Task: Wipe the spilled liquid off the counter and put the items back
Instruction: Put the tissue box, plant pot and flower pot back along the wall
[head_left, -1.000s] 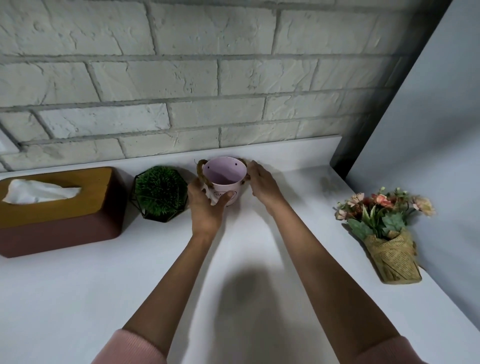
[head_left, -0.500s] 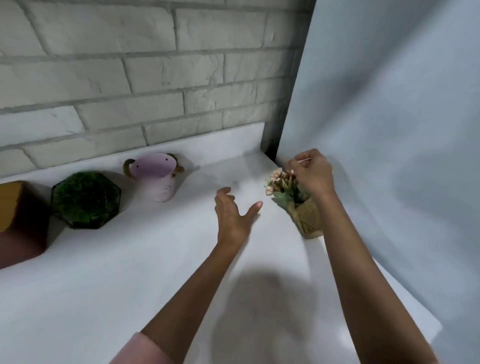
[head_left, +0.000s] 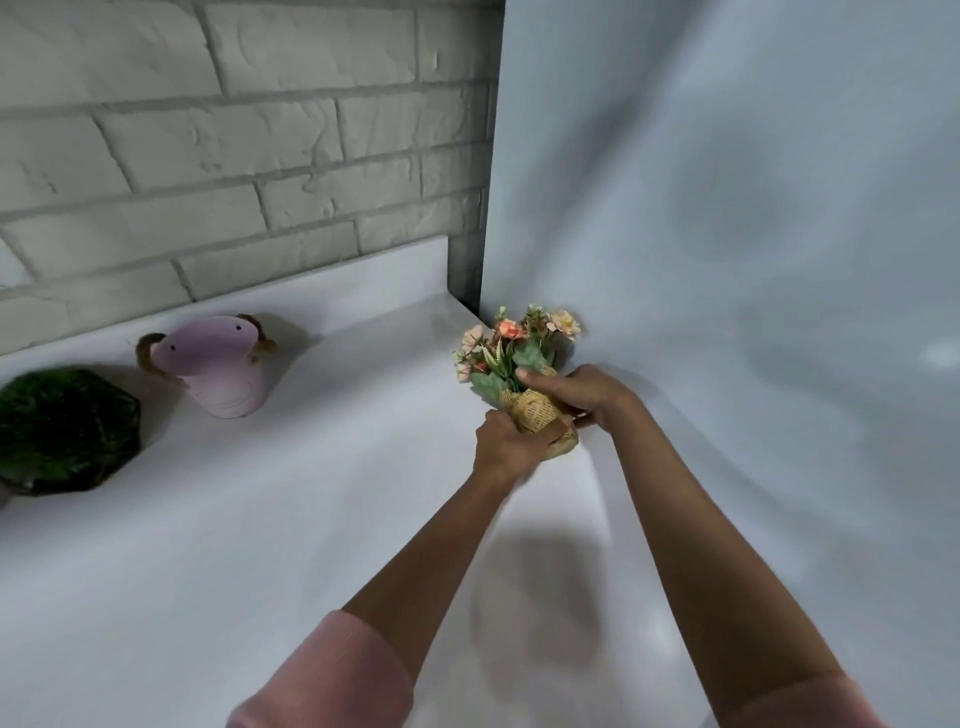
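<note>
Setting: white counter (head_left: 291, 519) under a grey brick wall (head_left: 260, 156), with a pale blue side panel (head_left: 727, 208) at the right.

Item in hand: small bouquet (head_left: 524, 374) in a printed paper wrap, near the corner where the panel meets the counter. My left hand (head_left: 511, 447) grips the wrap low down; my right hand (head_left: 582, 392) is closed round it higher up, thumb across the leaves. I cannot tell whether its base touches the counter.

Progress, as I judge it: I see no liquid on the counter, so wiping looks done. The pink pot (head_left: 218, 369) and the green plant (head_left: 62, 431) stand by the wall, seemingly back in place. The bouquet appears to be the last item.

Obstructions: none between the bouquet and the pot. The panel stands close behind the flowers.
</note>
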